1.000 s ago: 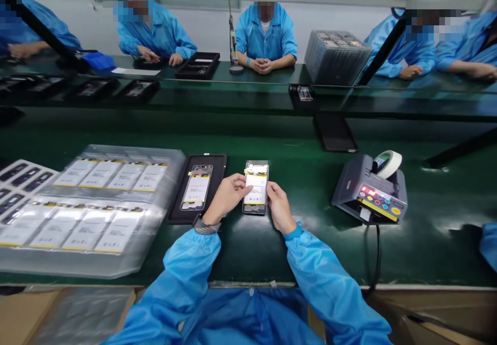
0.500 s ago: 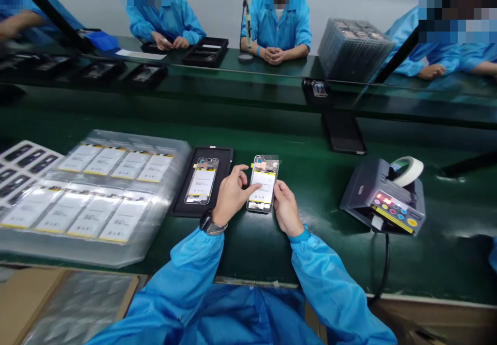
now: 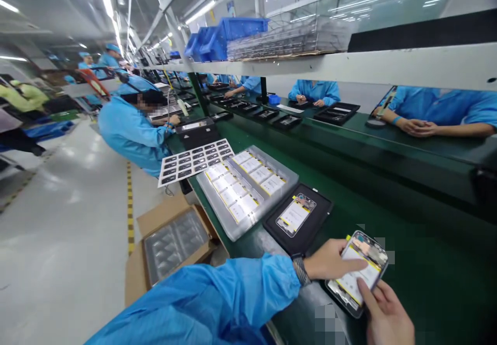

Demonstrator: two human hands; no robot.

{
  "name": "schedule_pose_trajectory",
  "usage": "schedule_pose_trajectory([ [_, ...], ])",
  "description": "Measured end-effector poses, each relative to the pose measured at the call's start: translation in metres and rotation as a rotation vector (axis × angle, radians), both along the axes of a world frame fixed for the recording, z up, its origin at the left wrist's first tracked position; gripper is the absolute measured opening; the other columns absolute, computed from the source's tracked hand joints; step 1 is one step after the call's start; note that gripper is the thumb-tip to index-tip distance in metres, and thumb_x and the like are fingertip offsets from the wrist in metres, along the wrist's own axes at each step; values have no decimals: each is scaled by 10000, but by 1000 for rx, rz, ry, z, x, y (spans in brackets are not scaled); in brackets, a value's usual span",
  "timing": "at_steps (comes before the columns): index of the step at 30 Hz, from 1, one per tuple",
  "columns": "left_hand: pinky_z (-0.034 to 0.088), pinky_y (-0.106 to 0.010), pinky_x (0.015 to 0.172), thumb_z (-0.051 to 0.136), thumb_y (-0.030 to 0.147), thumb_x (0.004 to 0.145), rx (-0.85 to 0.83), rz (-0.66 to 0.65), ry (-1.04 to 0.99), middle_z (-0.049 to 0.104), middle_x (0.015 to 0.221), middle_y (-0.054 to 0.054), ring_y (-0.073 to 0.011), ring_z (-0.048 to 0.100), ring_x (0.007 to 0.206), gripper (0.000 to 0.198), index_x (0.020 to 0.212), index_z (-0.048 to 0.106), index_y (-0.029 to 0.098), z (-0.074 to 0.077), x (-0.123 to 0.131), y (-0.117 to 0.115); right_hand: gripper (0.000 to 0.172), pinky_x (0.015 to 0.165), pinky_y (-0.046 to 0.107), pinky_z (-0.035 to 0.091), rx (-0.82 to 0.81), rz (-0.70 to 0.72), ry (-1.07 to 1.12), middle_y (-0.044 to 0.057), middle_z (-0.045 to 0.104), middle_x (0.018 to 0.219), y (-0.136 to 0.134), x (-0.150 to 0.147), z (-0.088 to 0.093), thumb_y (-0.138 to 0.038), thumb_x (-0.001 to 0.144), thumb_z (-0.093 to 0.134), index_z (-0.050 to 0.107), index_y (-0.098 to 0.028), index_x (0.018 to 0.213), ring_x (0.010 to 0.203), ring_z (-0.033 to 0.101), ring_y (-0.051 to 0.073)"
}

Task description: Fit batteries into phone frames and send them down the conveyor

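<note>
An opened phone (image 3: 370, 252) with a white battery and bare inner parts is held between both hands at the lower right, tilted. My left hand (image 3: 328, 259) grips its left side, thumb across the battery; the other fingers are largely hidden. My right hand (image 3: 390, 316) is closed around the lower right edge, its thumb on the front. To the left, a second opened phone (image 3: 295, 214) with a battery lies in a black tray (image 3: 319, 200). Beyond that, a clear plastic tray (image 3: 229, 229) carries several white batteries (image 3: 244, 208).
A white sheet with rows of dark pieces (image 3: 194, 160) overlaps the bench's left edge. Below stands an open carton (image 3: 134, 272) with clear trays inside. A co-worker in blue (image 3: 132, 122) sits further left. Black trays (image 3: 287, 121) line the far side beneath a white shelf (image 3: 411, 68).
The view has swung left, bringing in the aisle and the shelf; the tape dispenser is out of frame. My left thumb has moved higher on the battery, and my right thumb is now over the phone's front.
</note>
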State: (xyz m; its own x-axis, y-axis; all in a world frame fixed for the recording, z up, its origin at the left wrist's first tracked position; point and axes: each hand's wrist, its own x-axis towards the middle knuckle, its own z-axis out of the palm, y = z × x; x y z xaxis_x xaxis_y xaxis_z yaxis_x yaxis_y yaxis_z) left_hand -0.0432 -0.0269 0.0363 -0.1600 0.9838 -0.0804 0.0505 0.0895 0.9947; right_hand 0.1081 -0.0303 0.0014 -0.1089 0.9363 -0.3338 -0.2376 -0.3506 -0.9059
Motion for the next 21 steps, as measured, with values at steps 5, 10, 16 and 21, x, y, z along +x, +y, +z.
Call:
schedule_pose_trajectory([
  [5, 604, -391, 797, 778, 346, 822, 1, -55, -248, 777, 1072, -78, -285, 758, 992, 183, 1004, 764, 341, -6, 2, 0, 714, 689, 300, 653, 26, -11, -111, 85, 786, 1060, 2, 3, 6, -538, 571, 971, 704, -203, 1143, 905, 765, 289],
  [10, 599, -411, 823, 727, 323, 852, 24, -81, -207, 767, 1083, -110, -293, 735, 959, 210, 1055, 739, 269, 1, 4, -3, 696, 651, 327, 640, 104, -15, -104, 90, 786, 989, 3, 1, 23, -507, 554, 990, 690, -191, 1097, 800, 758, 277],
  [16, 569, -362, 862, 721, 495, 850, -7, -76, -194, 739, 1115, -112, -250, 684, 954, 479, 1175, 692, 144, 8, 5, -6, 503, 696, 364, 624, 253, -14, -79, 61, 766, 842, -4, -11, 42, -555, 704, 893, 643, -206, 965, 710, 730, 240],
  [21, 541, -280, 742, 724, 536, 856, -3, -88, -142, 739, 1032, -97, -212, 672, 873, 504, 1151, 686, 130, 11, 5, -7, 385, 652, 314, 597, 327, -36, -77, 23, 752, 848, -4, -13, 41, -516, 863, 781, 610, -225, 1049, 688, 708, 203],
])
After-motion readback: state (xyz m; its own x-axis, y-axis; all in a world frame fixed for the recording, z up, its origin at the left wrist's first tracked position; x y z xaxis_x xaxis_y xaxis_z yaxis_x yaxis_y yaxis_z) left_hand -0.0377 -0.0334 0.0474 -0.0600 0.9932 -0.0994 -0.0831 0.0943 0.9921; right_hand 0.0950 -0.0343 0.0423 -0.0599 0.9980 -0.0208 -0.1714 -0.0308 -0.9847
